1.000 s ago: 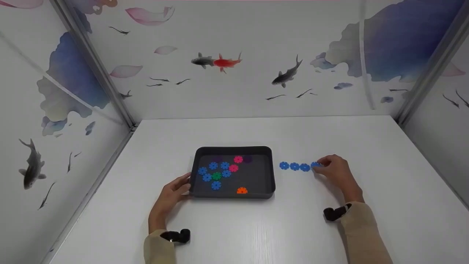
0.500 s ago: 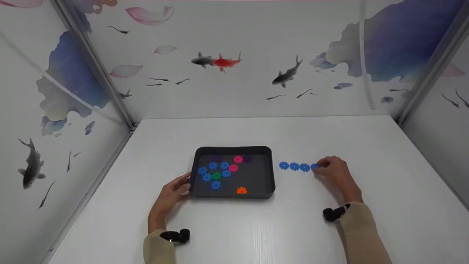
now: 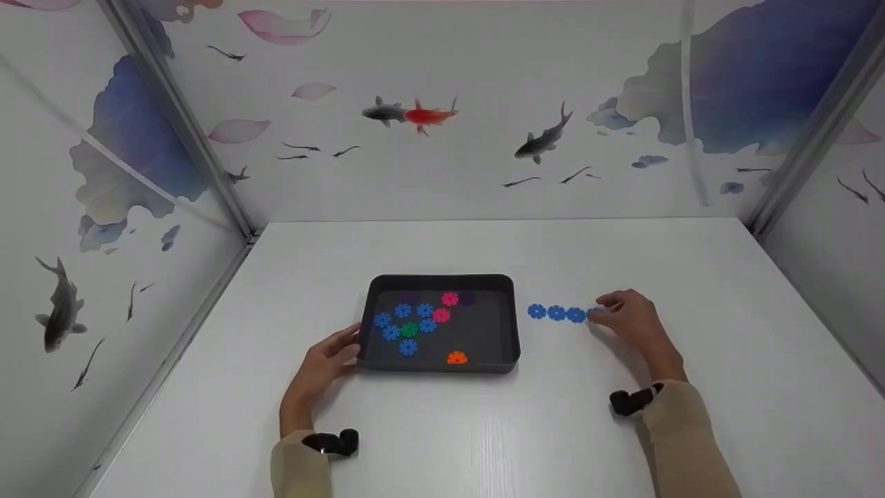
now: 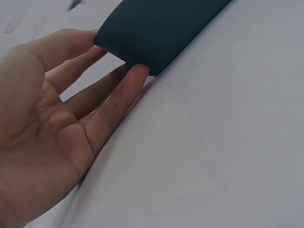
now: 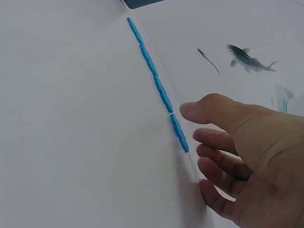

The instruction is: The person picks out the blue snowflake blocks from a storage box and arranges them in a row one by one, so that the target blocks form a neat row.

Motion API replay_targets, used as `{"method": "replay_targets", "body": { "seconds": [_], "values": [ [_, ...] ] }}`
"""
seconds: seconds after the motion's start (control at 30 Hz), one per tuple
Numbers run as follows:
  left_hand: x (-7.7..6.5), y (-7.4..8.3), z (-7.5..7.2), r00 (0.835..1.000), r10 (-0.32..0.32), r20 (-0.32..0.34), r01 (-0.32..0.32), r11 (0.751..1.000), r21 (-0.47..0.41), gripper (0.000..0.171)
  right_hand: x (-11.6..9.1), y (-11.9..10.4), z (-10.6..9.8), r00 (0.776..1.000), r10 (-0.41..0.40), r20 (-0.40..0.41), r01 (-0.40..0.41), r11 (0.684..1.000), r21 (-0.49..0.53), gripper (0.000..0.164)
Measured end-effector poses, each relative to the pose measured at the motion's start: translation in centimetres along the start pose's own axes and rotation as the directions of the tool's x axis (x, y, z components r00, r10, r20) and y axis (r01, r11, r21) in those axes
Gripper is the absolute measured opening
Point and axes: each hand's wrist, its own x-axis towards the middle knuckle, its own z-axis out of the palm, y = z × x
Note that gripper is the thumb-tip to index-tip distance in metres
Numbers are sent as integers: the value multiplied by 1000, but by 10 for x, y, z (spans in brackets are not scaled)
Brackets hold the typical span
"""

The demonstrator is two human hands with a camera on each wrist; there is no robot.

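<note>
A row of blue flower-shaped discs (image 3: 556,312) lies flat on the table, right of a dark grey tray (image 3: 508,366). My right hand (image 3: 636,325) is over the row's right end, hiding part of the last blue disc (image 5: 178,133). In the right wrist view its thumb and fingers are parted, and that disc lies beside them, ungripped. With extended fingers, my left hand (image 3: 321,366) touches the tray's left side; the left wrist view has its fingertips against the tray wall (image 4: 142,33). Inside the tray are several blue discs, a green disc (image 3: 409,330), pink discs (image 3: 441,315) and an orange disc (image 3: 457,357).
Two dark purple discs (image 3: 467,299) blend into the tray's far side. The white table (image 3: 442,436) meets printed walls (image 3: 484,138) at the back and sides. Each wrist carries a small black camera (image 3: 629,402).
My right thumb and fingers have parted from the last blue disc, and the hand has risen slightly. My left hand stays at the tray.
</note>
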Motion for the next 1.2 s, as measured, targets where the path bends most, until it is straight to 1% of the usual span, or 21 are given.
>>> {"method": "replay_targets", "body": {
  "seconds": [0.13,0.3,0.4,0.6,0.7,0.83,0.9,0.97,1.07,1.2],
  "values": [
    [1,0,0,1000,-6,3,6,1000,2,49,-2,-13,-2,998,-49,-27,49,999,-2,60],
    [0,1,0,1000,-5,2,5,1000,-2,49,-6,-32,-2,985,-146,-89,148,989,10,55],
    [-1,0,1,1000,-8,-2,8,1000,-7,49,-8,-41,0,975,-198,-102,202,979,29,52],
    [-1,-2,2,1000,-5,6,5,1000,-9,49,-10,-53,6,943,-311,-117,324,939,117,46],
    [0,-2,2,1000,0,10,0,1000,-2,49,-13,-59,8,930,-344,-133,362,918,161,42],
    [4,-1,2,999,27,21,-27,1000,3,50,-15,-71,12,913,-378,-154,405,888,218,37],
    [5,0,1,999,36,20,-36,999,13,50,-16,-78,15,905,-399,-149,425,873,241,35],
    [4,0,0,1000,29,9,-29,999,19,50,-18,-86,20,899,-419,-128,438,863,252,34],
    [2,0,-1,1000,17,2,-17,1000,25,49,-20,-96,29,892,-445,-82,451,858,248,33],
    [2,-3,0,1000,12,9,-13,1000,19,48,-24,-108,41,885,-464,-29,456,855,247,30]
  ]
}}
